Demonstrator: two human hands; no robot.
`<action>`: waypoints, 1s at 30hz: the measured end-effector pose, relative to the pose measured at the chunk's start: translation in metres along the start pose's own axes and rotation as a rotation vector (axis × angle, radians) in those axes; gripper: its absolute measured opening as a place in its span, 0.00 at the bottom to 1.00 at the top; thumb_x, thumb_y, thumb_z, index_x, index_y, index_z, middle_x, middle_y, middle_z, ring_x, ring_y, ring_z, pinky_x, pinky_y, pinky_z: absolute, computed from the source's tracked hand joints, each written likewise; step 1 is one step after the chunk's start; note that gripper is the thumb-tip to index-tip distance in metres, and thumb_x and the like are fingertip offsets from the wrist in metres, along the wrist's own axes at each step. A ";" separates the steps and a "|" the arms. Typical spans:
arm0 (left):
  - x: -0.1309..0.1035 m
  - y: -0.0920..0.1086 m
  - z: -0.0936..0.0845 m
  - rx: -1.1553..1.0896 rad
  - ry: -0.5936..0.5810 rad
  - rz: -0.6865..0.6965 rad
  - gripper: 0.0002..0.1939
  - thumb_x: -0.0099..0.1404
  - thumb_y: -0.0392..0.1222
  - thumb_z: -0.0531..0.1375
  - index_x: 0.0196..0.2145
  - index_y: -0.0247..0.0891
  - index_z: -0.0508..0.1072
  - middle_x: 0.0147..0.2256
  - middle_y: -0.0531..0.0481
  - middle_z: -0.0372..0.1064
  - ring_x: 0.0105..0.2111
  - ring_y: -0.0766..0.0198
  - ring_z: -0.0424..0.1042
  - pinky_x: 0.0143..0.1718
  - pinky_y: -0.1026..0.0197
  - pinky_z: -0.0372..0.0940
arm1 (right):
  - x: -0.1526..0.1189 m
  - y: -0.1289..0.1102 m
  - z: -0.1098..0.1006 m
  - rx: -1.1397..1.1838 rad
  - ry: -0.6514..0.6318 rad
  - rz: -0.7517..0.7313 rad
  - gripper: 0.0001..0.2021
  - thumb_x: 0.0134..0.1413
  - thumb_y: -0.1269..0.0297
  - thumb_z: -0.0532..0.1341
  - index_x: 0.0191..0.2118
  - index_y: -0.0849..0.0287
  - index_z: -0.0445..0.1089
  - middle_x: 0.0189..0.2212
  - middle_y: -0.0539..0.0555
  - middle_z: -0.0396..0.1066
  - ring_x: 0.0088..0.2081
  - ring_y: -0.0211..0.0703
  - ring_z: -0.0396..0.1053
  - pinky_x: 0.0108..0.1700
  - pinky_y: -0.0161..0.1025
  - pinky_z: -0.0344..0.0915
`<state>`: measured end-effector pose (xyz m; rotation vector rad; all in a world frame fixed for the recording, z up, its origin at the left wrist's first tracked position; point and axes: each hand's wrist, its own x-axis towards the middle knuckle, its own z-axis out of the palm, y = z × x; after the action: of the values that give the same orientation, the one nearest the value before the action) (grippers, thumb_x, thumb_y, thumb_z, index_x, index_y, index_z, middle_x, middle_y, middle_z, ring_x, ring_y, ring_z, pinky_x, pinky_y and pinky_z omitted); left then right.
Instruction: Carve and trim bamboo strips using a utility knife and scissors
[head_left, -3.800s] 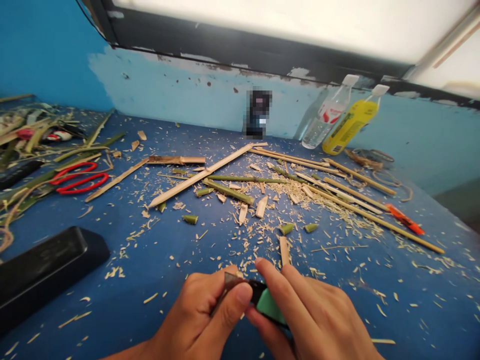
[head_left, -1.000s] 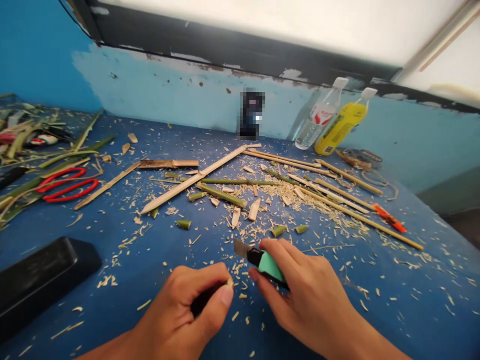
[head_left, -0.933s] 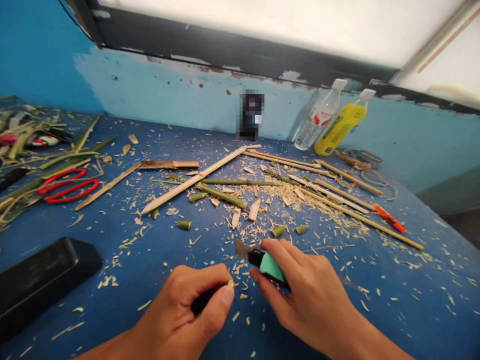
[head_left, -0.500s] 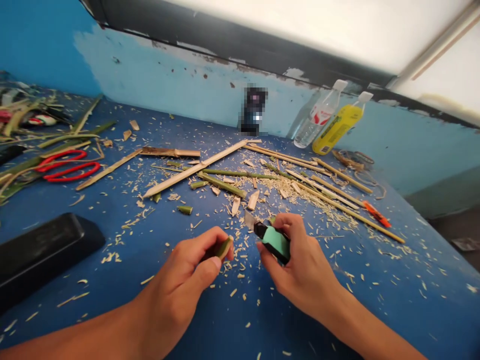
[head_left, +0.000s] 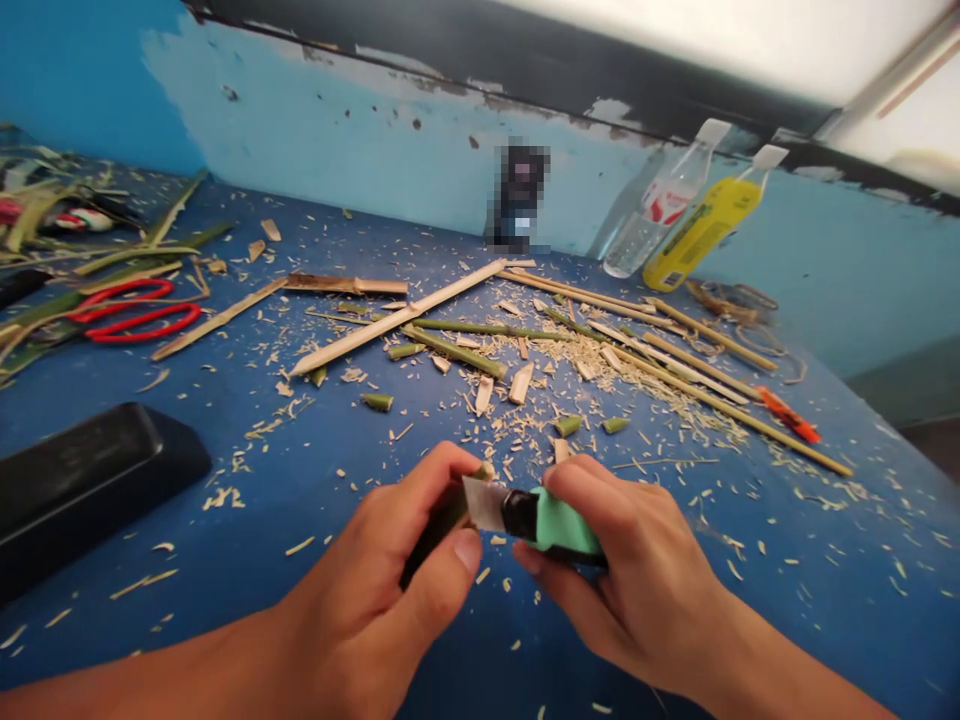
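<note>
My left hand [head_left: 390, 560] is closed around a short piece of green bamboo [head_left: 444, 515], which is mostly hidden by the fingers. In my right hand [head_left: 637, 560] is a green and black utility knife [head_left: 566, 525], its blade [head_left: 486, 503] extended and pointing left. The blade's tip is at the end of the bamboo piece; whether it cuts in, I cannot tell. Just beyond the hands lie small green bamboo offcuts [head_left: 568, 425] and pale wood chips [head_left: 521, 383].
Shavings litter the blue table [head_left: 247, 560]. Farther back are a long split bamboo strip [head_left: 397, 318], thin sticks [head_left: 675, 385] and an orange cutter [head_left: 789, 414]. Red-handled scissors [head_left: 142, 325] and a black case [head_left: 97, 490] are at left. Two bottles [head_left: 701, 235] lean on the wall.
The knife has moved left and down toward my left hand, so the blade now meets the bamboo piece. Both hands are closer together. The view has shifted slightly.
</note>
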<state>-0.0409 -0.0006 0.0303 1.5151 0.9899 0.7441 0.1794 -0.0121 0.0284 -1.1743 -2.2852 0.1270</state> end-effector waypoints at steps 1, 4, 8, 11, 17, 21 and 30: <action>0.001 0.002 0.000 0.028 0.003 0.043 0.08 0.74 0.50 0.54 0.45 0.50 0.71 0.32 0.56 0.68 0.30 0.64 0.65 0.28 0.66 0.62 | 0.001 0.000 0.000 -0.023 -0.009 -0.013 0.11 0.68 0.63 0.56 0.52 0.55 0.56 0.29 0.45 0.64 0.23 0.36 0.59 0.24 0.36 0.55; 0.006 0.007 0.001 0.044 -0.048 0.111 0.08 0.72 0.51 0.56 0.37 0.47 0.68 0.24 0.59 0.63 0.22 0.66 0.61 0.20 0.65 0.55 | 0.001 -0.002 -0.002 -0.090 -0.017 -0.035 0.10 0.71 0.62 0.52 0.54 0.57 0.56 0.32 0.49 0.69 0.24 0.38 0.65 0.24 0.37 0.60; 0.010 0.007 0.002 0.079 -0.077 0.114 0.05 0.74 0.47 0.54 0.40 0.47 0.65 0.21 0.62 0.59 0.20 0.66 0.59 0.23 0.64 0.57 | 0.000 -0.004 -0.004 -0.148 -0.052 -0.062 0.15 0.74 0.59 0.49 0.59 0.59 0.57 0.37 0.54 0.75 0.28 0.41 0.73 0.25 0.37 0.67; 0.009 0.003 0.003 0.138 -0.032 0.123 0.02 0.74 0.46 0.55 0.43 0.48 0.66 0.25 0.61 0.66 0.23 0.66 0.65 0.26 0.64 0.60 | 0.001 -0.006 -0.005 -0.136 -0.065 -0.075 0.18 0.75 0.57 0.48 0.62 0.61 0.56 0.38 0.56 0.77 0.29 0.41 0.75 0.25 0.37 0.70; 0.003 -0.001 0.005 0.173 -0.001 0.162 0.04 0.74 0.48 0.55 0.45 0.51 0.66 0.30 0.60 0.73 0.26 0.65 0.71 0.26 0.64 0.61 | 0.005 -0.008 -0.008 -0.097 -0.069 -0.085 0.19 0.75 0.56 0.46 0.61 0.62 0.57 0.39 0.57 0.78 0.29 0.42 0.77 0.24 0.37 0.72; 0.002 0.001 0.007 0.098 -0.015 0.183 0.02 0.74 0.45 0.56 0.43 0.49 0.67 0.28 0.60 0.71 0.24 0.65 0.70 0.25 0.64 0.62 | 0.004 -0.009 -0.011 -0.090 -0.077 -0.096 0.18 0.75 0.56 0.47 0.60 0.61 0.58 0.39 0.57 0.78 0.30 0.42 0.78 0.24 0.37 0.72; 0.002 -0.002 0.008 0.162 -0.033 0.203 0.05 0.77 0.43 0.51 0.43 0.48 0.66 0.30 0.59 0.71 0.29 0.64 0.72 0.30 0.64 0.65 | 0.003 -0.016 -0.006 -0.121 0.004 -0.010 0.18 0.74 0.57 0.49 0.61 0.60 0.59 0.37 0.55 0.78 0.24 0.41 0.74 0.23 0.38 0.72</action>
<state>-0.0332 -0.0020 0.0263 1.7826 0.8979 0.7932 0.1701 -0.0206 0.0396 -1.2219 -2.3230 -0.0174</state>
